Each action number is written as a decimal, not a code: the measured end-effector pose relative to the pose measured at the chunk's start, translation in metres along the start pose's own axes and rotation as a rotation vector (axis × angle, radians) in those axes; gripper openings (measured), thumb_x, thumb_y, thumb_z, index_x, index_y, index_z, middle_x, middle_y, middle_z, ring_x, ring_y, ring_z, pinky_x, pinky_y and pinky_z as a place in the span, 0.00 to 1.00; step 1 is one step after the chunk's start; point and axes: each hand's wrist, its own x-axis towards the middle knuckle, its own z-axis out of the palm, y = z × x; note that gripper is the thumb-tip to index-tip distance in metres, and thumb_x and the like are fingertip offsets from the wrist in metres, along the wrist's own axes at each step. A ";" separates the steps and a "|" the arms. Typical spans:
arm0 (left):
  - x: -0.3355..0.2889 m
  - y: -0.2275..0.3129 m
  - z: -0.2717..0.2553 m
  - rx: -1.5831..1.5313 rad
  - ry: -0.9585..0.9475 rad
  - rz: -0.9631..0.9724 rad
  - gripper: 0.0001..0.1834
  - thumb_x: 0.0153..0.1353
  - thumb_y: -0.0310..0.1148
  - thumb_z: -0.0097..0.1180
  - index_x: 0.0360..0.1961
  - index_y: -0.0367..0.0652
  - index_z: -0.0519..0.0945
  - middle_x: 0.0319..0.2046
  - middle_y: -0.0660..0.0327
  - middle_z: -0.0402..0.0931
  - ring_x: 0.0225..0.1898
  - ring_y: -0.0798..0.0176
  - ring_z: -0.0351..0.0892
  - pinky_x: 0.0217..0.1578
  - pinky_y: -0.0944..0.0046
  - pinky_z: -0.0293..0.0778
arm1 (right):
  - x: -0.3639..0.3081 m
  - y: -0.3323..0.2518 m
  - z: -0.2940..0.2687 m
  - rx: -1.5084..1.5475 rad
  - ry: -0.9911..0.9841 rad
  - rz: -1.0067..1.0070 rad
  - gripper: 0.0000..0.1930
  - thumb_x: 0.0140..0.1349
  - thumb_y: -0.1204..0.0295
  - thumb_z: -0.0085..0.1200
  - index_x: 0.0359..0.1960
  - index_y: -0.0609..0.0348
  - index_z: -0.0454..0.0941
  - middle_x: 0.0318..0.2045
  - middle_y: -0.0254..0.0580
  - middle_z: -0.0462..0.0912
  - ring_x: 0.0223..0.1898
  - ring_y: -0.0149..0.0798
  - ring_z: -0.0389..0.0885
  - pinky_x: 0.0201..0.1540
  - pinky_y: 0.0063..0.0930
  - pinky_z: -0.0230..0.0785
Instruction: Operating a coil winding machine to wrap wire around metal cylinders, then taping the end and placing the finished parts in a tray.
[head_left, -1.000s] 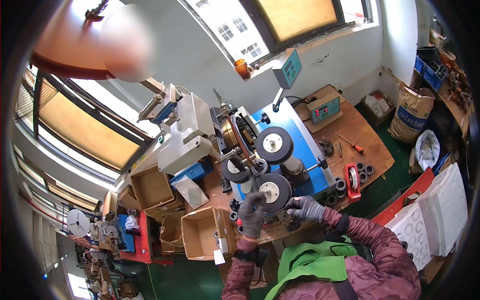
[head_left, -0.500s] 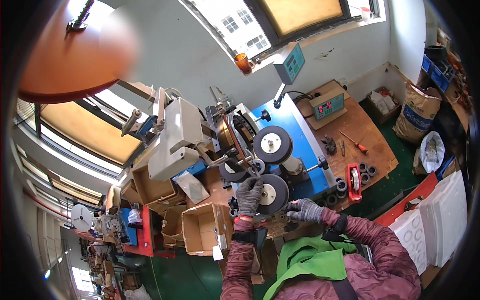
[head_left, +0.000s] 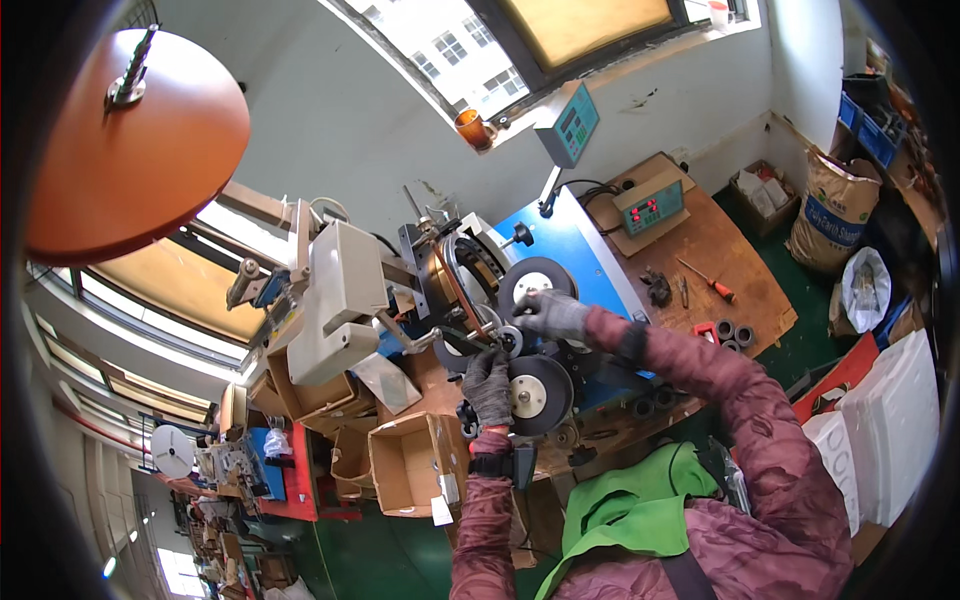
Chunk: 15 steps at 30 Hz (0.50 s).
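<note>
The fingers (head_left: 486, 363) of the left hand (head_left: 488, 392) are bent and close together, pointing up beside a small grey ring (head_left: 511, 342) set between two thick wheels; whether they grip anything is hidden. The right hand (head_left: 558, 316) reaches across the lower edge of the upper wheel (head_left: 540, 272), fingers curled just above the ring; I cannot tell if they are clamped on something.

Both hands wear grey knitted gloves (head_left: 487, 403), soft and finely ribbed. The upper wheel and the lower wheel (head_left: 553, 397) are matte black discs with pale, round metal hubs. Behind them lies a smooth, flat blue machine plate (head_left: 615, 275). The brown wooden desk (head_left: 745, 280) is scuffed, bearing a red-handled screwdriver (head_left: 722, 291) and short dark rings (head_left: 743, 336). An open cardboard box (head_left: 405, 475) stands left of the left hand.
</note>
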 end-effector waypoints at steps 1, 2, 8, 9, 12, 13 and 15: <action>0.000 0.002 0.000 0.003 -0.007 0.006 0.10 0.54 0.29 0.56 0.36 0.36 0.78 0.31 0.62 0.77 0.31 0.72 0.71 0.34 0.72 0.67 | 0.019 0.001 0.006 0.077 -0.073 0.064 0.10 0.53 0.68 0.52 0.34 0.60 0.77 0.28 0.44 0.80 0.30 0.38 0.78 0.33 0.26 0.70; 0.000 0.007 0.004 0.010 -0.008 0.002 0.09 0.54 0.29 0.56 0.36 0.36 0.78 0.30 0.62 0.77 0.31 0.71 0.71 0.34 0.72 0.67 | 0.036 0.013 0.009 0.154 -0.139 0.131 0.10 0.54 0.70 0.51 0.34 0.61 0.77 0.26 0.40 0.80 0.28 0.34 0.78 0.28 0.25 0.71; -0.003 0.004 -0.002 0.095 0.029 0.102 0.10 0.54 0.28 0.56 0.37 0.36 0.77 0.30 0.60 0.77 0.32 0.68 0.72 0.35 0.70 0.68 | 0.065 -0.017 0.014 -0.279 -0.516 -0.028 0.04 0.49 0.74 0.53 0.24 0.58 0.79 0.19 0.37 0.78 0.18 0.31 0.74 0.18 0.24 0.64; -0.004 0.006 -0.001 0.086 0.012 0.109 0.11 0.54 0.28 0.56 0.38 0.35 0.77 0.31 0.59 0.77 0.32 0.67 0.73 0.36 0.69 0.68 | 0.065 -0.009 0.018 -0.244 -0.420 -0.014 0.04 0.49 0.74 0.53 0.24 0.58 0.80 0.19 0.38 0.79 0.20 0.32 0.75 0.20 0.25 0.65; -0.024 0.027 0.000 -0.099 0.080 0.026 0.12 0.54 0.28 0.55 0.40 0.35 0.75 0.34 0.58 0.76 0.32 0.66 0.73 0.37 0.67 0.68 | 0.053 -0.001 0.028 -0.118 0.005 -0.039 0.06 0.46 0.72 0.55 0.28 0.57 0.80 0.26 0.43 0.80 0.26 0.40 0.78 0.31 0.33 0.69; -0.037 0.044 0.006 0.027 0.146 0.038 0.15 0.53 0.28 0.56 0.43 0.36 0.74 0.36 0.55 0.74 0.34 0.60 0.75 0.38 0.67 0.70 | 0.053 0.008 0.024 -0.161 0.079 -0.137 0.08 0.45 0.70 0.56 0.28 0.55 0.80 0.30 0.42 0.79 0.30 0.42 0.77 0.33 0.34 0.68; -0.082 0.055 0.011 0.131 0.179 0.110 0.15 0.53 0.27 0.56 0.43 0.37 0.74 0.35 0.55 0.74 0.35 0.60 0.75 0.37 0.66 0.71 | 0.052 0.008 0.024 -0.207 0.140 -0.227 0.09 0.43 0.69 0.57 0.29 0.53 0.80 0.33 0.42 0.79 0.34 0.44 0.76 0.36 0.36 0.67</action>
